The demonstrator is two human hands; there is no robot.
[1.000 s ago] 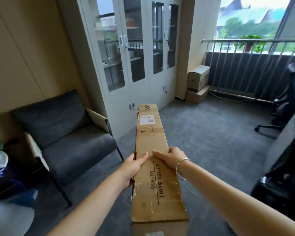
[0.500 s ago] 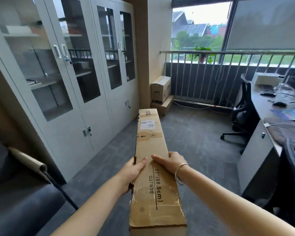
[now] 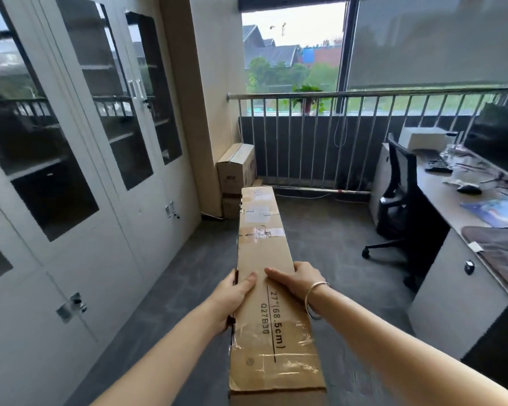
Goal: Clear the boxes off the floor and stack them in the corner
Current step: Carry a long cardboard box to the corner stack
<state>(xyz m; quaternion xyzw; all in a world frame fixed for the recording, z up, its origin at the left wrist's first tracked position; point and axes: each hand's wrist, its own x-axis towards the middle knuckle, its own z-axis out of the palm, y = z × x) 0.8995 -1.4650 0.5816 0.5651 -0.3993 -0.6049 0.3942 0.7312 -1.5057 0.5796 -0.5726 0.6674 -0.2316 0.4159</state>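
Your left hand [image 3: 232, 291] and right hand [image 3: 295, 281] grip the long monitor carton [image 3: 269, 288] mid-length; its far end may strike the stacked corner boxes [image 3: 236, 174].

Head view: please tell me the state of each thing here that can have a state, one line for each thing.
Long cardboard box: taped shut, carried level off the floor.
Left hand: grips the box's left edge.
Right hand: holds the box's right edge.
Corner boxes: stacked, closed.
Cabinet doors: closed.
Roller blind: pulled down.
Monitor: screen dark.
Office chair: unoccupied, at the desk.
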